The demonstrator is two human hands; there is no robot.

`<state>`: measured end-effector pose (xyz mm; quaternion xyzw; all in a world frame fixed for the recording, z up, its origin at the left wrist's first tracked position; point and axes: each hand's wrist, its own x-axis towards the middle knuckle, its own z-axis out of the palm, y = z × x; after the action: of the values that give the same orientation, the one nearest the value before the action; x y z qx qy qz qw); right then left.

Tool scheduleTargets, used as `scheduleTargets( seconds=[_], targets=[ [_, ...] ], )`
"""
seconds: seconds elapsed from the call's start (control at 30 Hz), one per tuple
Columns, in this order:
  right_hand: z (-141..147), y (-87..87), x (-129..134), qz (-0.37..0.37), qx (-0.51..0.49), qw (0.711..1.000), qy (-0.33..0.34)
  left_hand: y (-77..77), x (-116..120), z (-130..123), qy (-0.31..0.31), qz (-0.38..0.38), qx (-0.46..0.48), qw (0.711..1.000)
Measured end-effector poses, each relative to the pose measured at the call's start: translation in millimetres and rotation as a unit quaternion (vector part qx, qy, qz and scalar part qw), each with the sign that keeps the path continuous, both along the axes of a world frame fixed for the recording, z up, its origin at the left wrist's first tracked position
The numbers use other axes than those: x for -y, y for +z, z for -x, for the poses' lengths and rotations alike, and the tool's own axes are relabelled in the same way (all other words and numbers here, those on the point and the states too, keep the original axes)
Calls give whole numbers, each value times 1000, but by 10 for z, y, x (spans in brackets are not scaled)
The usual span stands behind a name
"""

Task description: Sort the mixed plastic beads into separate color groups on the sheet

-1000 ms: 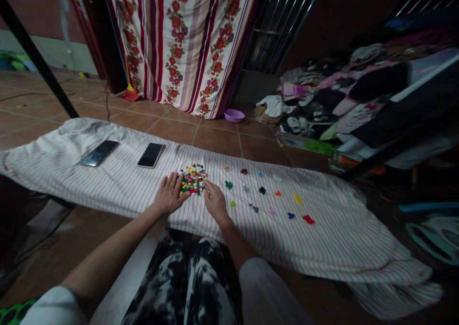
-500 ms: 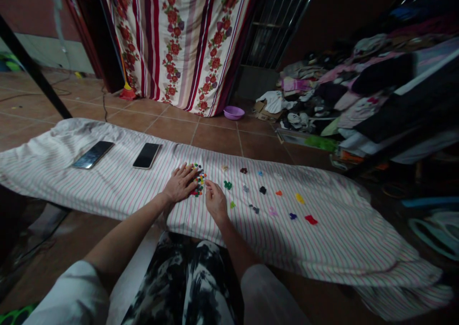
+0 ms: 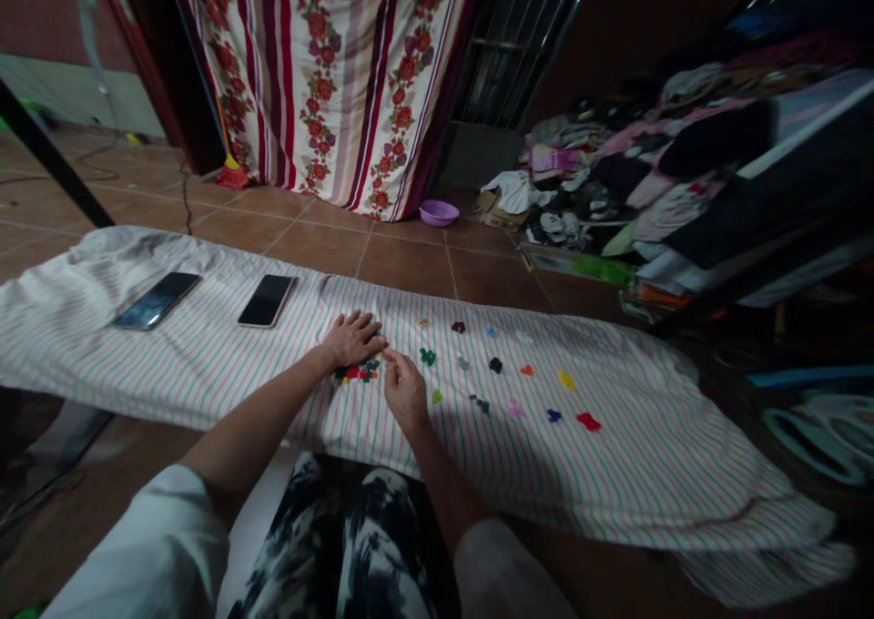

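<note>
My left hand (image 3: pixel 352 339) lies flat, fingers spread, over a mixed pile of small coloured pieces (image 3: pixel 360 373), hiding part of it. Just right of the pile is my right hand (image 3: pixel 404 390), its fingers pinched together; whatever they hold is too small to make out. Farther right, little heaps sorted by colour rest on the striped cloth (image 3: pixel 642 446): dark green (image 3: pixel 427 357), light green (image 3: pixel 437 397), black (image 3: pixel 495 365), orange (image 3: pixel 526 370), yellow (image 3: pixel 566 380), red (image 3: pixel 588 421), dark blue (image 3: pixel 553 415), pink (image 3: pixel 515 408) and several others.
Two phones, one at the far left (image 3: pixel 157 301) and one nearer the pile (image 3: pixel 267 301), lie on the cloth. Beyond it are a purple basin (image 3: pixel 439 213), a floral curtain (image 3: pixel 348 82) and a large heap of clothes (image 3: pixel 655 164).
My left hand has shifted over the upper part of the pile, uncovering red and other pieces at its lower edge. My right hand remains pinched beside it. The view has moved slightly.
</note>
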<state>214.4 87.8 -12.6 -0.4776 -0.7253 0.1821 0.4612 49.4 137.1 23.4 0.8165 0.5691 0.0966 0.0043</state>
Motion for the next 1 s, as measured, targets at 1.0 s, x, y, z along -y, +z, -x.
scheduleTargets(
  seconds=[1.0],
  targets=[
    [1,-30,-11,-34,126,989,74,-239,1002,253,55,-91,23,994]
  ],
)
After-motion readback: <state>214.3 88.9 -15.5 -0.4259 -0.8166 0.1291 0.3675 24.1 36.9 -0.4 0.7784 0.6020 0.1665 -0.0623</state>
